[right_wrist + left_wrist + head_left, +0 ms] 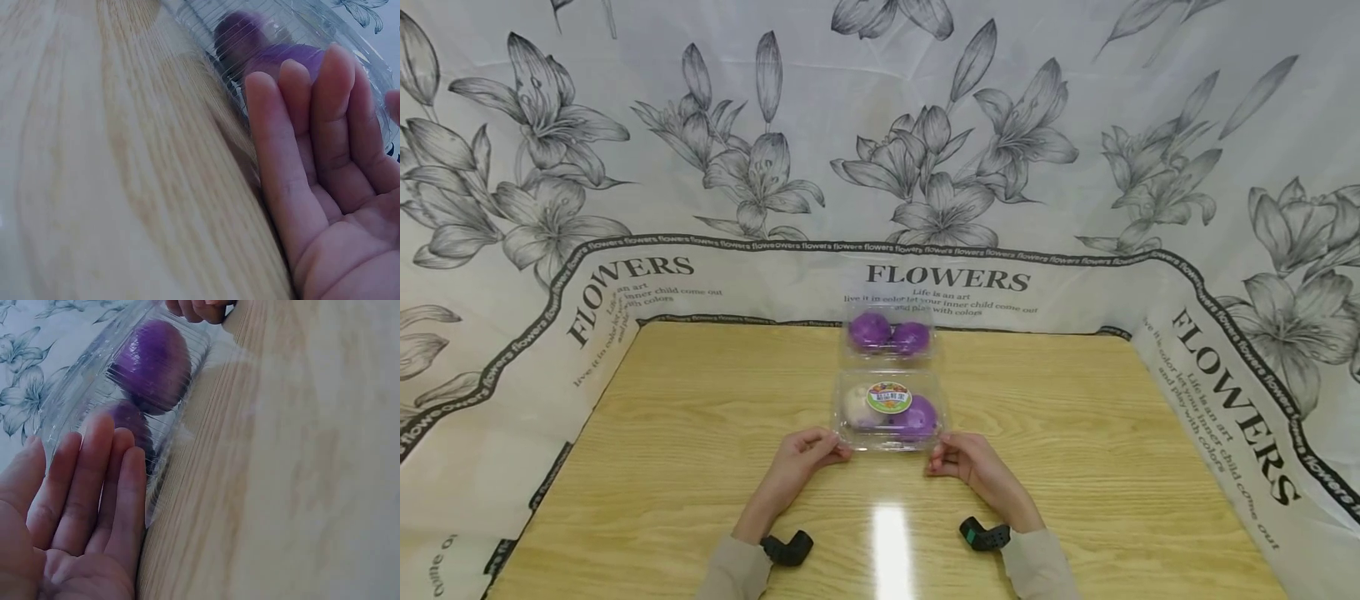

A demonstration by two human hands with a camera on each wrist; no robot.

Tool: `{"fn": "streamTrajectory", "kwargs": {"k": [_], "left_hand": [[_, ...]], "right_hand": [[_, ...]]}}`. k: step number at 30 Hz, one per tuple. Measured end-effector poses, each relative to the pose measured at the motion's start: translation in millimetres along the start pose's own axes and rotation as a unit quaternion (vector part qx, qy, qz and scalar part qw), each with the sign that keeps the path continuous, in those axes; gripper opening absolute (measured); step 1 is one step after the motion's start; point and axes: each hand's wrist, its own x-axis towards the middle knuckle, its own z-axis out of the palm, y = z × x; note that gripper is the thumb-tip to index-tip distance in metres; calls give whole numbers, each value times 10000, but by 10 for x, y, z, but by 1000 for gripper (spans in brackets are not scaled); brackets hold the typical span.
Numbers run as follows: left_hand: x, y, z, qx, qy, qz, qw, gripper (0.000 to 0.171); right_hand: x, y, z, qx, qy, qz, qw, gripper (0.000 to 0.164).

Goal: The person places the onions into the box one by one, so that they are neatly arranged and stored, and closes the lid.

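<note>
A clear ribbed plastic box lies on the table with a round fruit label on top. Inside are a shiny round purple thing and a pale round one. My left hand is at the box's near left corner. In the left wrist view its fingers extend loosely beside the plastic, thumb apart. At the near right corner is my right hand; in the right wrist view its fingers lie fairly straight along the box. Exact contact is hard to tell.
Behind the box, more clear plastic holds two round purple things; whether the two parts are joined I cannot tell. The wooden table ends at a flower-printed cloth at the back and sides.
</note>
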Motion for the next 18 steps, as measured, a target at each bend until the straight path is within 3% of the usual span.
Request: {"fn": "streamTrajectory", "kwargs": {"k": [4,12,15,18], "left_hand": [[-13,-12,11,268,108,57,9996,29],[-23,8,16,333,141,116,9993,33],[-46,48,-3,307,153,-66,9994,36],[-92,137,-44,335,293,-273,9986,37]], "right_hand": [[-5,-1,3,136,-82,-46,9999,33],[-12,-46,-22,157,-269,-9,9995,31],[-62,-135,-67,-337,-135,177,9992,32],[-169,-291,-136,-1222,165,228,9921,40]]}}
